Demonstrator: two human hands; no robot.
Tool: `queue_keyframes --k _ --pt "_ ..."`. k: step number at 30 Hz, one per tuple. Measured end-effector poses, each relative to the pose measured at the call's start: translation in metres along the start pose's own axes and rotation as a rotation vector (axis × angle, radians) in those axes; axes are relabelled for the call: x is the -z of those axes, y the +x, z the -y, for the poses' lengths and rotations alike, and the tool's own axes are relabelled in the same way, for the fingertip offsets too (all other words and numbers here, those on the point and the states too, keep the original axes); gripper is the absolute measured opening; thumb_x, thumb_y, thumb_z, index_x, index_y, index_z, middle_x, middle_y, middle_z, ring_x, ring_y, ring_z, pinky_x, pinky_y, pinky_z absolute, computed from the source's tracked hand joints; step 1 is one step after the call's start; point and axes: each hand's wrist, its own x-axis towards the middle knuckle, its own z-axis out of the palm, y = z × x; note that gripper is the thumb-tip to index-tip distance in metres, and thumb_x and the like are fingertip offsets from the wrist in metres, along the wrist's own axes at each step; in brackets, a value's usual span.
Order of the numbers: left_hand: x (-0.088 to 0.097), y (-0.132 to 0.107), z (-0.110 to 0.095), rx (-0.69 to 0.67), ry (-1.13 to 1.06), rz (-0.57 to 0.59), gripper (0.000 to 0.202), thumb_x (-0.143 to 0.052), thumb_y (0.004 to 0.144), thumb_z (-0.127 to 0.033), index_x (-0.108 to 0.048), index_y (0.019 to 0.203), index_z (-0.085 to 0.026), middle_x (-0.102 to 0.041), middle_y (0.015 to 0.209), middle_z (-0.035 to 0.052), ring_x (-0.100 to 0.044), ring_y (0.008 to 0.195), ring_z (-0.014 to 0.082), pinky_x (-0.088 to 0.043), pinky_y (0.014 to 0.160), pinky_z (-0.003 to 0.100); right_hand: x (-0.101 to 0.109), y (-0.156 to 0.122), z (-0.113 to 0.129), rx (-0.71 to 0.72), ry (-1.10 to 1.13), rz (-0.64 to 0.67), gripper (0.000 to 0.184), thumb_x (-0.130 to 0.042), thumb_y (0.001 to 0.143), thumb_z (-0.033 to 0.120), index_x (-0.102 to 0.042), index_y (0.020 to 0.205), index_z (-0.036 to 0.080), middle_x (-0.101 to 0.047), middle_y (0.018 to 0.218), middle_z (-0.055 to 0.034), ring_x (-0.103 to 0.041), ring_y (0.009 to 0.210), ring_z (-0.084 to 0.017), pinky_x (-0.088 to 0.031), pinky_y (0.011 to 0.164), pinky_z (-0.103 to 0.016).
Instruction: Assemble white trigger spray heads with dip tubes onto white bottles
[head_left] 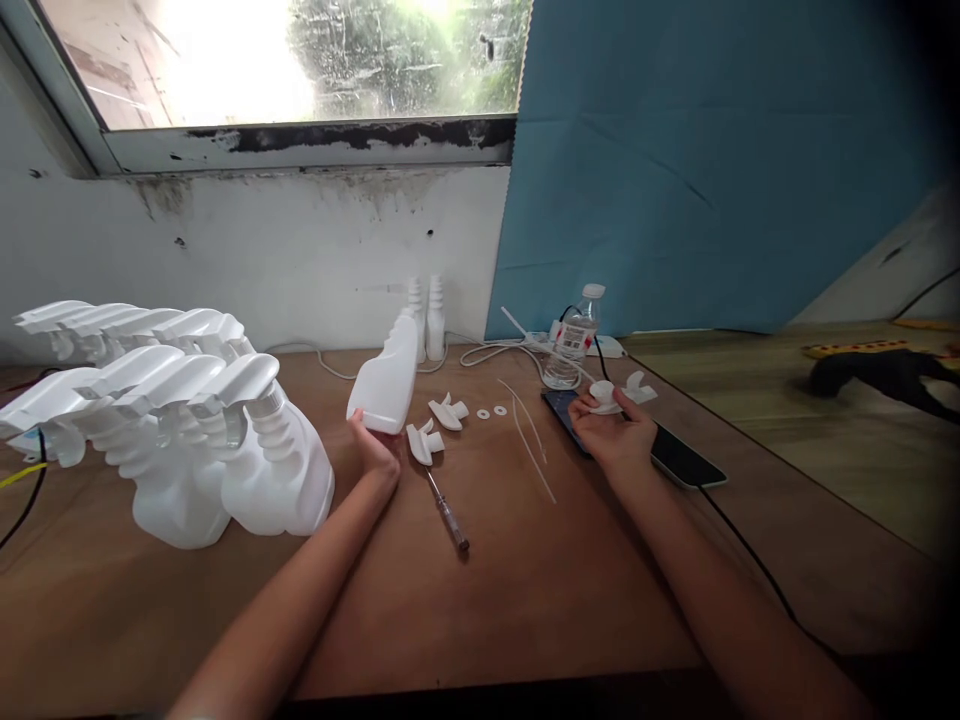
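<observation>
My left hand [373, 447] grips the base of a white plastic spray bottle [388, 375] with no head, tilted over the brown table [495, 580]. My right hand [611, 430] is closed on a white trigger sprayer head [609, 396] just above a black phone [675, 455]. Between the hands lie two loose white trigger heads [433, 430], two small white washers [491, 412], thin clear dip tubes [529, 440] and a screwdriver [448, 510].
Several assembled white spray bottles [217, 440] stand in rows at the left. Two more bottles [426, 318] stand at the wall. A water bottle [574, 340], white cables and a power strip [600, 345] sit at the back right. A black cable [750, 560] runs off the phone.
</observation>
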Motion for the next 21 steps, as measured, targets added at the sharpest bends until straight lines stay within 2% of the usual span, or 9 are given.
queue_keyframes --k 4,8,10,13,16,21 --pt "-0.019 0.037 0.013 -0.179 0.079 -0.19 0.046 -0.032 0.085 -0.049 -0.044 0.117 -0.018 -0.063 0.1 0.0084 -0.064 0.076 0.0148 -0.051 0.065 0.026 0.003 0.0 -0.002 -0.009 -0.015 0.004 0.014 -0.052 0.072 0.011 -0.046 0.082 0.02 -0.051 0.073 0.0006 -0.046 0.054 -0.009 -0.045 0.046 -0.023" --pt "-0.033 0.075 0.019 -0.257 0.26 -0.349 0.039 -0.046 0.083 -0.034 -0.042 0.117 -0.016 -0.059 0.118 0.0138 -0.063 0.101 0.019 -0.051 0.081 0.029 0.007 -0.001 -0.008 -0.049 -0.063 0.05 0.016 -0.056 0.071 0.012 -0.048 0.081 0.021 -0.054 0.073 0.0007 -0.047 0.054 -0.009 -0.044 0.047 -0.023" --pt "-0.039 0.093 0.021 -0.276 0.375 -0.396 0.04 -0.054 0.08 -0.031 -0.044 0.115 -0.015 -0.059 0.12 0.0158 -0.061 0.106 0.0222 -0.049 0.087 0.031 0.009 -0.001 -0.012 -0.062 -0.109 0.084 0.016 -0.058 0.07 0.014 -0.048 0.08 0.021 -0.055 0.073 0.0012 -0.047 0.054 -0.009 -0.044 0.047 -0.023" --pt "-0.047 0.117 0.024 -0.305 0.538 -0.398 0.043 -0.063 0.075 -0.029 -0.048 0.113 -0.014 -0.063 0.114 0.0151 -0.062 0.103 0.0247 -0.048 0.089 0.034 0.012 0.001 -0.017 -0.081 -0.192 0.127 0.017 -0.061 0.07 0.016 -0.047 0.077 0.022 -0.056 0.072 0.002 -0.048 0.054 -0.01 -0.044 0.048 -0.025" --pt "-0.054 0.136 0.028 -0.346 0.668 -0.345 0.041 -0.065 0.075 -0.028 -0.053 0.112 -0.015 -0.065 0.11 0.012 -0.063 0.101 0.0238 -0.047 0.09 0.033 0.014 0.002 -0.022 -0.118 -0.23 0.142 0.018 -0.063 0.071 0.016 -0.046 0.077 0.022 -0.056 0.073 0.0017 -0.05 0.056 -0.01 -0.045 0.049 -0.025" --pt "-0.064 0.165 0.035 -0.387 0.812 -0.261 0.043 -0.067 0.074 -0.029 -0.057 0.113 -0.012 -0.066 0.114 0.014 -0.063 0.105 0.0247 -0.046 0.091 0.032 0.014 0.005 -0.028 -0.163 -0.17 0.079 0.018 -0.062 0.07 0.014 -0.047 0.077 0.021 -0.057 0.074 0.0011 -0.049 0.056 -0.011 -0.043 0.05 -0.026"
